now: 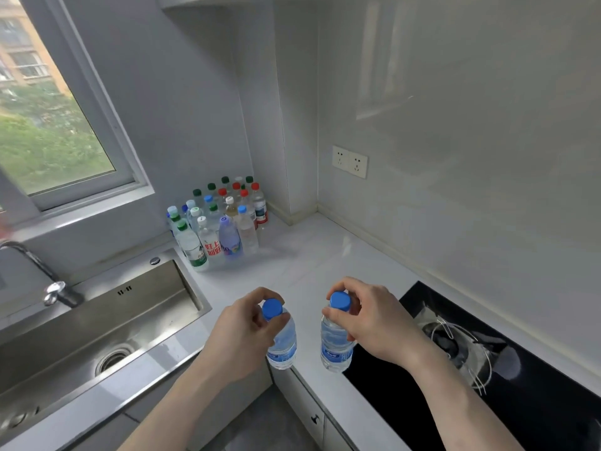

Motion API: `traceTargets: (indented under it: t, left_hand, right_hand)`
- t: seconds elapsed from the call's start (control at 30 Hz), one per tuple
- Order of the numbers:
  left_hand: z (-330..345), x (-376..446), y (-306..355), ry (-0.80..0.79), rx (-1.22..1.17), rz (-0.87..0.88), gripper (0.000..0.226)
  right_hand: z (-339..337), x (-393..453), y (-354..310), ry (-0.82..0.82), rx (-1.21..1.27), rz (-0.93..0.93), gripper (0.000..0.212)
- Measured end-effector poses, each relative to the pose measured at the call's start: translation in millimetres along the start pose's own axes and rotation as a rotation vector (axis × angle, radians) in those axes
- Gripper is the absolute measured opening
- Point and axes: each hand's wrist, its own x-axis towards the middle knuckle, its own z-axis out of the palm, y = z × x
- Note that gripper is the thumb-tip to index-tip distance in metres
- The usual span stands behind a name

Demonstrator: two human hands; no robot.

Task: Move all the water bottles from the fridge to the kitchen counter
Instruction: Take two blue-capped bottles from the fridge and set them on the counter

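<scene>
My left hand [247,330] pinches the neck of a clear, blue-capped water bottle [282,345] just under its cap. My right hand [370,320] holds a second blue-capped bottle [335,346] the same way. Both bottles hang upright over the front edge of the white kitchen counter [309,265], near its inner corner. Several water bottles [221,219] with green, red, blue and white caps stand bunched together in the counter's far corner under the window. The fridge is out of view.
A steel sink [107,327] with a faucet [48,281] lies to the left. A black glass hob [471,369] with a burner sits to the right. Two wall sockets [349,161] are on the right wall. Grey floor and cabinet fronts show below.
</scene>
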Motion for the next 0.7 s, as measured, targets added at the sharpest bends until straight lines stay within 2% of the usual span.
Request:
traceTargets:
  t: [0.43, 0.7]
  left_hand:
    - [-6, 96, -10, -0.017, -0.007, -0.018, 0.008]
    - [-17, 175, -37, -0.102, 0.065, 0.022, 0.01]
  right_hand:
    - [-7, 100, 26, -0.024, 0.001, -0.005, 0.016]
    - [10, 160, 29, -0.01, 0.007, 0.039, 0.014]
